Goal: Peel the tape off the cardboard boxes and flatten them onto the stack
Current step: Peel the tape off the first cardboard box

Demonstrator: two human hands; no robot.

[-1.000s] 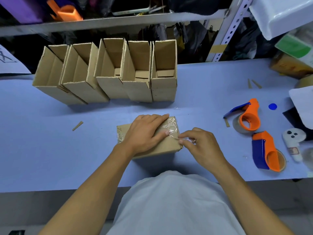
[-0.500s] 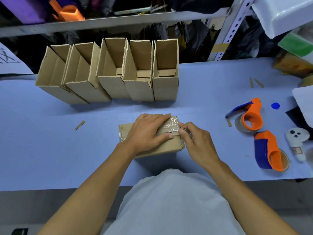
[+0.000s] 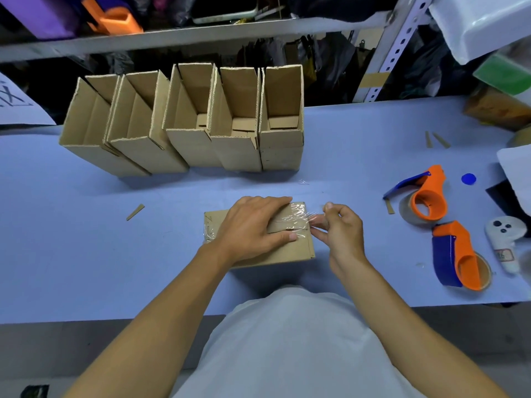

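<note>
Your left hand lies flat, pressing box near desk front edge | your right hand pinches clear tape

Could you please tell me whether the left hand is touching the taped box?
Touching. The head view shows the left hand lying flat on top of the box, fingers across its clear tape.
</note>
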